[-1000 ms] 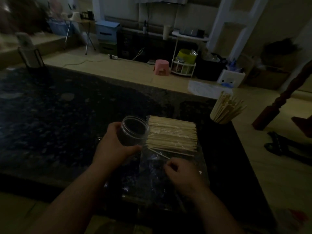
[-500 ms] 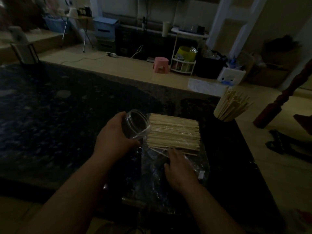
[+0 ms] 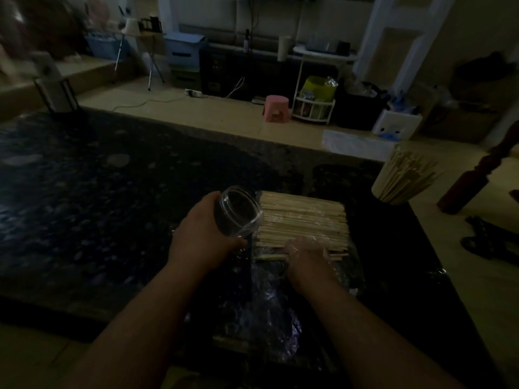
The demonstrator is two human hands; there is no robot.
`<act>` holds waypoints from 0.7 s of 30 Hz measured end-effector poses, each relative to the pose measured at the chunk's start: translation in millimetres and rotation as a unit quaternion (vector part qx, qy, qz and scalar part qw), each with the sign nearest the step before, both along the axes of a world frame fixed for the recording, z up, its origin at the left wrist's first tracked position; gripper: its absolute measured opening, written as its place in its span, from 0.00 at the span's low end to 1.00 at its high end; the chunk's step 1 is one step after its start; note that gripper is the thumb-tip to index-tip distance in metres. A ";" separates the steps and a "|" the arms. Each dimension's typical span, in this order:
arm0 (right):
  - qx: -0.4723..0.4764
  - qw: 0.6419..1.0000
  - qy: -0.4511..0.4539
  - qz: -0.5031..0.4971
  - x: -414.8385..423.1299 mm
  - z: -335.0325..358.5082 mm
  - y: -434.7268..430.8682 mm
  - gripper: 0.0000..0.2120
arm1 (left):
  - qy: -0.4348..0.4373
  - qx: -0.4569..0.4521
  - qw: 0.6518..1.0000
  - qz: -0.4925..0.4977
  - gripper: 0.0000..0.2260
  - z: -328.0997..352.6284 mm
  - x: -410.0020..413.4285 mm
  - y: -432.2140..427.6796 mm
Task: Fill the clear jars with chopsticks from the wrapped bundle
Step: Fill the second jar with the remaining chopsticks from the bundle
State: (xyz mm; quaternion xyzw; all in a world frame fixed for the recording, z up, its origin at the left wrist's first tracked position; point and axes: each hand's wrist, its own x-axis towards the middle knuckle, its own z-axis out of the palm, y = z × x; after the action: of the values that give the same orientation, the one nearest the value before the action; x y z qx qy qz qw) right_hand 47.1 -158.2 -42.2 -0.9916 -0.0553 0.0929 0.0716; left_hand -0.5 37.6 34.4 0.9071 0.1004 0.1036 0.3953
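My left hand [image 3: 202,237] grips an empty clear jar [image 3: 238,213], tilted with its mouth toward the stack of pale chopsticks [image 3: 302,217]. The stack lies flat on its opened clear plastic wrap [image 3: 269,299] on the dark speckled table [image 3: 98,206]. My right hand [image 3: 307,258] rests on the near edge of the stack, its fingers among the chopsticks and partly under the wrap. At the table's right edge stands a second jar [image 3: 404,179] full of upright chopsticks.
The table's right edge runs close beside the filled jar, with a wooden post [image 3: 474,175] and dark shoes [image 3: 494,240] on the floor beyond. A pink stool [image 3: 276,108], a white rack [image 3: 313,108] and boxes stand across the room.
The jar has tilted from upright onto its side, mouth toward the stack. My right hand has moved forward from the wrap onto the near edge of the chopsticks.
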 end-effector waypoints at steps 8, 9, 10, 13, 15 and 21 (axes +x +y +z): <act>-0.058 0.996 0.035 0.051 6.7 13.2 -3.2 0.16 | -0.003 -0.010 1.000 -0.019 0.36 -1.6 -1.1 -5.7; -0.053 0.996 0.050 0.060 8.3 14.1 -4.1 0.16 | -0.001 -0.008 1.000 -0.018 0.37 -1.9 -1.3 -6.2; -0.041 0.995 0.068 0.064 9.6 16.1 -5.0 0.15 | -0.001 -0.007 1.000 -0.017 0.39 -2.3 -1.3 -6.4; -0.045 0.992 0.098 0.069 11.7 17.7 -6.5 0.14 | 0.001 -0.010 1.000 -0.017 0.39 -2.0 -1.0 -8.7; -0.078 0.989 0.098 0.080 11.8 14.7 -4.8 0.16 | 0.004 -0.009 1.000 -0.015 0.40 -1.9 -1.4 -10.7; -0.082 0.992 0.030 0.096 -3.4 4.1 -4.9 0.18 | 0.014 -0.015 1.000 -0.017 0.40 -1.0 -5.1 -11.2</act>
State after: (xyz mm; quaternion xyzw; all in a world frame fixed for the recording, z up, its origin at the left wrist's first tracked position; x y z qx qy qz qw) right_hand 43.7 -163.1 -38.0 -0.9809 -0.1408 0.1329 -0.0174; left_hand -5.6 26.4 33.4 0.9042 0.0919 0.0823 0.4089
